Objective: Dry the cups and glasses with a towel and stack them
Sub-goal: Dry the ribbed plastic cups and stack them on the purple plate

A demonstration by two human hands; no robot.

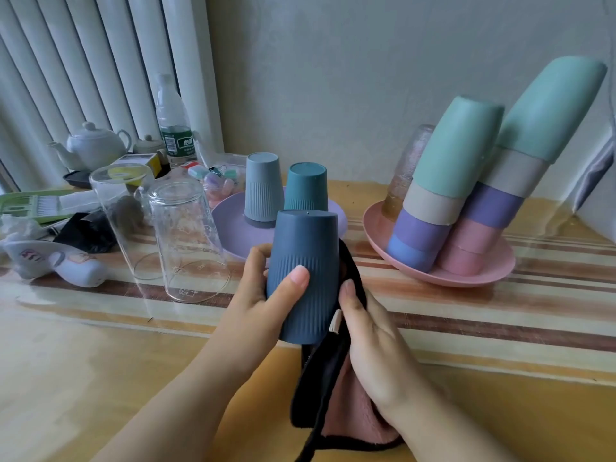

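You are partway through drying one cup. Your left hand grips a dark blue ribbed cup, held upside down with its closed base pointing up and away from you; the thumb curls across the near side and the fingers wrap round the far side. Your right hand holds a towel, black on the outside and pink inside, pressed against the cup's right flank, fingers curled over the cloth. The towel hangs down below both hands towards the table.

The cup sits fully within the left grip, raised above the table, just in front of a lilac plate where a grey cup and a teal cup stand inverted. Two clear glasses stand upside down to the left. To the right, a pink plate carries two leaning stacks of pastel cups.

The next move likely calls for turning the cup against the cloth to cover every side, wiping its inside, then nesting it onto a stack. Those stacks lean, so place it gently.
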